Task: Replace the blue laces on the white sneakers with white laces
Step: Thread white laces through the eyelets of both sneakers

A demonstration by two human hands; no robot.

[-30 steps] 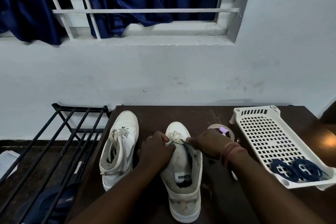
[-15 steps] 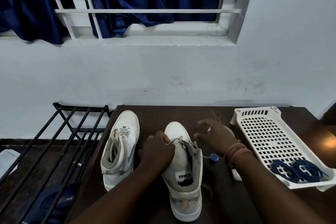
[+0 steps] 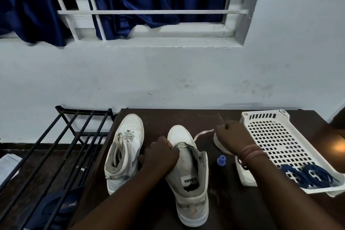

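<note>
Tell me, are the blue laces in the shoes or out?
Out. The blue laces lie in a heap in the white basket, away from both sneakers, and the right hand pulls a white lace.

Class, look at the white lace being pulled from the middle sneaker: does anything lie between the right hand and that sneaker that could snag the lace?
Nothing visible does. The lace runs free from the sneaker to the right hand. The blue cap sits nearer the camera, off the lace's line.
</note>
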